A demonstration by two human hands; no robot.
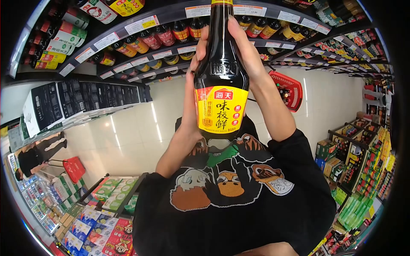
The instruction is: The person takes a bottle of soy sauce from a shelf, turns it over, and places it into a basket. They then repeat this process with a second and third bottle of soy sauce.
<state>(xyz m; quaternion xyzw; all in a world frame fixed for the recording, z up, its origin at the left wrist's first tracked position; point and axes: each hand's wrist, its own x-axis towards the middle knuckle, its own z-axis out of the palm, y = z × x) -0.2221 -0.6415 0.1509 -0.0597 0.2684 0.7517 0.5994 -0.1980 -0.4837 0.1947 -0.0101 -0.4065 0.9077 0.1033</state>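
Note:
A dark glass soy sauce bottle is held upright in front of my chest, its yellow and red label facing the camera. My left hand is closed against the bottle's left side, fingers partly hidden behind the glass. On the other side, my right hand wraps round the shoulder and neck, its thumb along the neck. The bottle's top runs up to the frame's upper edge, over a shelf of similar bottles.
Curved-looking shelves with price tags run across the top. A red shopping basket shows beyond my right forearm. At left, a person in dark clothes is beside another red basket. Boxed goods stand at lower left.

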